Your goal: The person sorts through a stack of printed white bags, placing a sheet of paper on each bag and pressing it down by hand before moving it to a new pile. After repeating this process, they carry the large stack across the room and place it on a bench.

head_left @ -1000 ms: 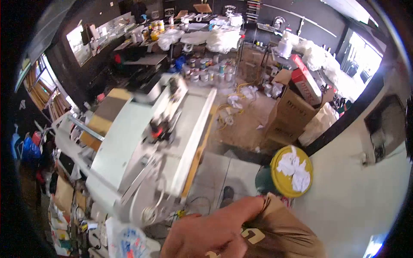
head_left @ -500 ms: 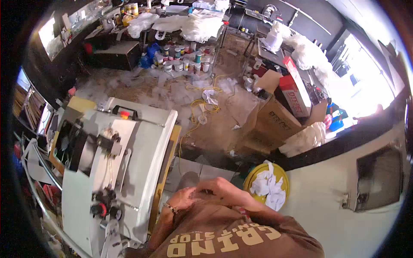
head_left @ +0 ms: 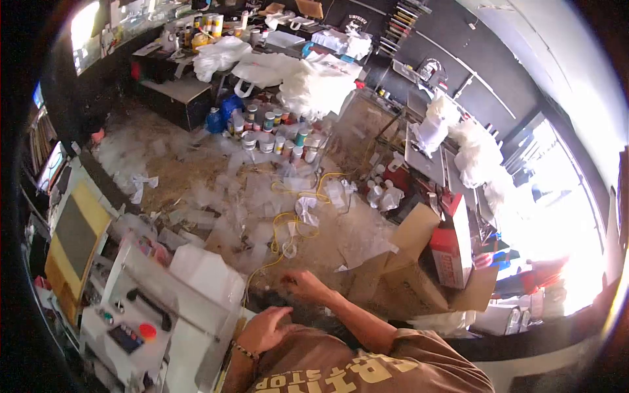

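Observation:
My left hand [head_left: 263,330], with a beaded bracelet [head_left: 245,350] at its wrist, is held in front of the brown T-shirt [head_left: 327,367]. Its fingers stretch loosely to the right and I see nothing in them. My right hand [head_left: 306,288] is farther forward, over the littered floor. Its fingers are loosely bent and apart, with no object visible in them. Nearest to the left hand is a pale machine [head_left: 196,321] with a black handle [head_left: 149,308] and a red button [head_left: 147,332]. Neither hand touches it.
A yellow cable [head_left: 278,236] winds across a floor strewn with sheets and scraps. An open cardboard box [head_left: 409,285] and a red-and-white box [head_left: 452,252] stand to the right. Several paint pots [head_left: 268,121] sit below a table with white bags [head_left: 318,85].
The view has turned and moved forward, and the yellow bin has left it. My hands, close together before, are now apart, the right one reaching farther forward.

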### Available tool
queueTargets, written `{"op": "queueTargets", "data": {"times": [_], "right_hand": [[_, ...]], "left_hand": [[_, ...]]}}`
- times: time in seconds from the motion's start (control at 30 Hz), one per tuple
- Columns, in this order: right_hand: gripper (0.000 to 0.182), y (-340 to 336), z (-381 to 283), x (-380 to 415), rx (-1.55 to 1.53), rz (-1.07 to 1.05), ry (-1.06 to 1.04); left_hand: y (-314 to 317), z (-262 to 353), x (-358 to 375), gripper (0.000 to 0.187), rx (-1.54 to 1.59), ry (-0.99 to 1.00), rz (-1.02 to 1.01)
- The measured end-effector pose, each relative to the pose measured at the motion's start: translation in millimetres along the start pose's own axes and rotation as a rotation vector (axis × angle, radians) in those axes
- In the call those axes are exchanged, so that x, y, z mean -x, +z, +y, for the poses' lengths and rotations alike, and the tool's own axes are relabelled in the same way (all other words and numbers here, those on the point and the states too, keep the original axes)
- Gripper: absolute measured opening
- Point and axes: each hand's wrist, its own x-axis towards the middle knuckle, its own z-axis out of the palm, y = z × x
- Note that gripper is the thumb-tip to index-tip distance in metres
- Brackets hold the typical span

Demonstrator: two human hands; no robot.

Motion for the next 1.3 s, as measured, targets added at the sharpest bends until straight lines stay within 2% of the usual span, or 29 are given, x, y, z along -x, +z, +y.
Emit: {"op": "queueTargets", "data": {"times": [0.07,0.13,0.2,0.27,0.3,0.37,0.47,0.5,0.57,0.63,0.67,0.7,0.73,0.77,0.8,0.87,0.9,0.97,1.0,1.07,1.13,1.17,1.2,1.27,1.3], "right_hand": [[0.022,-24,50,-13,0.229,-0.169,0.045],[0.023,-52,88,-14,0.238,-0.221,0.137],[0.024,-73,147,-7,0.152,-0.082,0.105],[0.023,-113,137,-15,-0.014,-0.029,0.307],[0.023,-130,150,-24,-0.023,-0.027,0.299],[0.023,-162,185,-53,0.029,-0.004,0.45],[0.022,-222,204,-127,-0.074,0.105,0.419],[0.022,-244,240,-166,-0.079,0.121,0.4],[0.022,-279,335,-242,-0.039,0.26,0.173],[0.023,-349,334,-327,0.094,0.388,0.022],[0.023,-373,304,-356,-0.547,0.593,0.081],[0.026,-419,328,-408,0.187,0.446,-0.122],[0.026,-451,281,-431,0.001,0.498,0.141],[0.026,-477,310,-475,-0.067,0.545,-0.012],[0.024,-502,295,-499,0.001,0.669,0.03],[0.026,-548,288,-542,-0.309,0.727,-0.039],[0.028,-567,268,-558,-0.219,0.836,-0.019],[0.033,-607,289,-602,-0.219,0.934,-0.066],[0.037,-626,289,-616,-0.184,0.983,-0.028],[0.046,-658,306,-653,-0.302,0.995,-0.028],[0.06,-678,290,-675,-0.265,0.994,0.088],[0.06,-684,285,-691,-0.293,1.073,0.106],[0.068,-690,276,-699,-0.309,1.045,0.233],[0.073,-696,272,-718,-0.411,0.973,0.299],[0.074,-697,298,-729,-0.381,0.928,0.273]], "left_hand": [[-29,17,-38,0.056,0.011,-0.033,0.029],[-47,18,-72,0.059,0.024,-0.047,0.081],[-58,13,-102,0.056,0.094,-0.021,0.107],[-67,5,-134,0.052,0.168,-0.004,0.131],[-75,-1,-152,0.054,0.214,-0.082,0.093],[-88,-26,-196,0.057,0.243,-0.157,0.064],[-118,-66,-277,0.063,0.035,-0.223,0.055],[-132,-70,-307,0.066,-0.039,-0.288,0.049],[-151,-98,-368,0.066,-0.128,-0.364,0.028],[-169,-105,-436,0.065,-0.178,-0.369,0.015],[-190,-110,-460,0.063,-0.238,-0.389,-0.004],[-198,-107,-484,0.06,-0.398,-0.379,0.056],[-208,-99,-508,0.058,-0.277,-0.305,0.135],[-220,-89,-531,0.056,-0.15,-0.222,0.217],[-234,-79,-554,0.056,-0.147,-0.243,0.228],[-263,-63,-605,0.057,-0.107,-0.165,0.013],[-275,-66,-627,0.057,-0.106,-0.173,0.019],[-303,-78,-673,0.053,-0.043,0.023,0.017],[-324,-75,-699,0.053,-0.044,0.017,0.015],[-376,-59,-759,0.046,-0.307,0.04,-0.028],[-433,-18,-807,0.038,-0.211,0.21,0.102],[-462,-5,-838,0.036,-0.25,0.353,0.176],[-484,5,-868,0.035,-0.273,0.492,0.238],[-522,15,-937,0.033,-0.364,0.644,0.365],[-539,21,-975,0.033,-0.355,0.662,0.335]]}}
